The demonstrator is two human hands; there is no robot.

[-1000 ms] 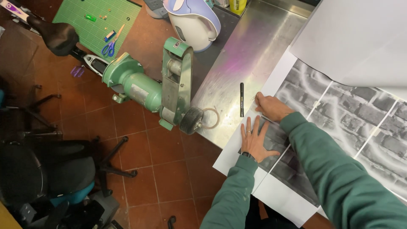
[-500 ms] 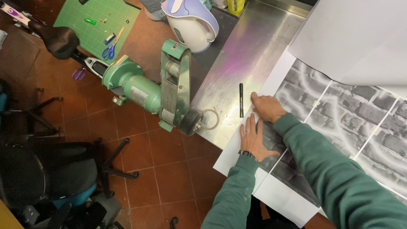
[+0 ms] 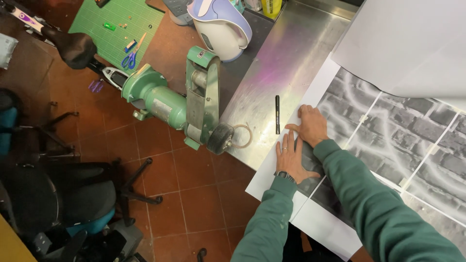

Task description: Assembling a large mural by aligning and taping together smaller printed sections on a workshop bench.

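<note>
Both hands are down flat on the large printed paper sheet with a grey brick-wall pattern (image 3: 388, 131), which lies across the stainless steel bench (image 3: 272, 73) and overhangs its near edge. The left hand (image 3: 292, 157) lies palm down, fingers stretched out straight and slightly spread, gripping nothing, just pressing the white margin of the sheet near the bench's left edge. A ring shows on one finger and a dark watch sits at the wrist. The right hand (image 3: 311, 124) is just beyond it, touching it at the thumb, fingers extended and held close together, fingertips pushing onto the paper's left border. Nothing is held there either.

Just beside the right fingertips, on the bare metal, lies a slim black marker pen (image 3: 277, 114), pointing away along the bench. Further left, at the bench edge, a clear ring of tape (image 3: 241, 136) rests against the wheel of a green belt grinder machine (image 3: 184, 104), which stands off the left edge. A white and lilac electric kettle (image 3: 221, 24) sits at the far left corner. A plain white sheet (image 3: 412, 43) curls over the far right part of the print. A green cutting mat with blue scissors (image 3: 116, 29) lies well apart.
</note>
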